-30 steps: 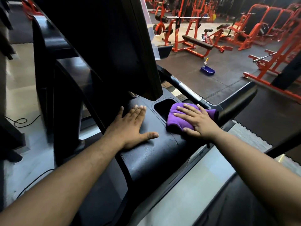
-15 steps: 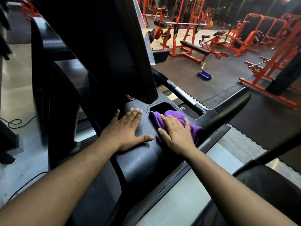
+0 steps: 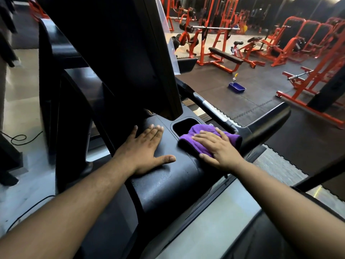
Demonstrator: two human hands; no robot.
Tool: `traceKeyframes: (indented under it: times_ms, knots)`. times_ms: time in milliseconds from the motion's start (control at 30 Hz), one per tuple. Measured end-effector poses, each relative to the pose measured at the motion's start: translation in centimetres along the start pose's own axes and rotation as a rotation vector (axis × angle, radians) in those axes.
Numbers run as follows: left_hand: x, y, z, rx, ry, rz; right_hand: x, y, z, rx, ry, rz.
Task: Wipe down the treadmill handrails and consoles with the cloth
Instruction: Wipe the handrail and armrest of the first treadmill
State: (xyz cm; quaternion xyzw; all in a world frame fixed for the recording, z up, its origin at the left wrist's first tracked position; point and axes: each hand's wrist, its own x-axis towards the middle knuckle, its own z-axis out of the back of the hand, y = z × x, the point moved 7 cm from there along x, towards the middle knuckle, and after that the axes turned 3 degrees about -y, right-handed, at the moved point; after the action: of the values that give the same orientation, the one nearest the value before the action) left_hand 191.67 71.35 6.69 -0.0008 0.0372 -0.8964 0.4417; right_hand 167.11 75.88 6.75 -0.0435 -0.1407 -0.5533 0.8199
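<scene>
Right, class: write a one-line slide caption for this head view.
Right hand presses a purple cloth on the treadmill console beside its cup holder; left hand rests flat.

two hands (image 3: 147, 149), one purple cloth (image 3: 200, 144), one blue tray (image 3: 236, 88), one spray bottle (image 3: 235, 77)

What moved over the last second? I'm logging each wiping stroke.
The right hand slid the purple cloth leftward across the treadmill console toward the cup holder, then partway back right; its fingers stayed flat on the cloth. The left hand stayed pressed flat on the console. Nothing was taken hold of or let go.
</scene>
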Motion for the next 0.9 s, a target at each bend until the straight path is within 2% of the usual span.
traceKeyframes:
  times_ms: [67,233,300,367,500,600,667,767,900]
  knots:
    - [0.1,0.0,-0.2,0.012,0.002,0.002,0.5,-2.3,-0.2,-0.029,0.086,-0.017]
    - [0.2,-0.2,-0.2,0.033,0.005,0.009,5.8,-3.8,-0.9,-0.065,0.173,-0.391]
    - [0.2,-0.1,-0.2,0.039,-0.003,0.014,8.0,-2.9,-1.0,-0.029,0.129,-0.524]
    - [0.1,0.0,-0.1,0.03,0.005,0.017,9.1,-1.6,-0.7,0.006,0.009,-0.631]
    - [-0.3,0.0,0.1,0.007,0.009,0.013,5.6,-0.7,0.4,0.126,-0.239,-0.712]
    - [-0.3,0.2,0.1,-0.002,-0.002,0.009,2.2,-1.4,0.7,0.135,-0.226,-0.902]
    - [-0.2,0.1,0.2,-0.002,-0.001,0.005,1.1,0.4,0.0,0.161,-0.097,-1.011]
    - [-0.1,0.0,0.3,-0.003,-0.012,0.011,0.0,5.3,-1.9,0.14,0.09,-0.898]
    - [-0.1,-0.2,0.0,0.005,-0.001,0.002,-0.3,6.6,-1.7,0.064,0.145,-0.646]
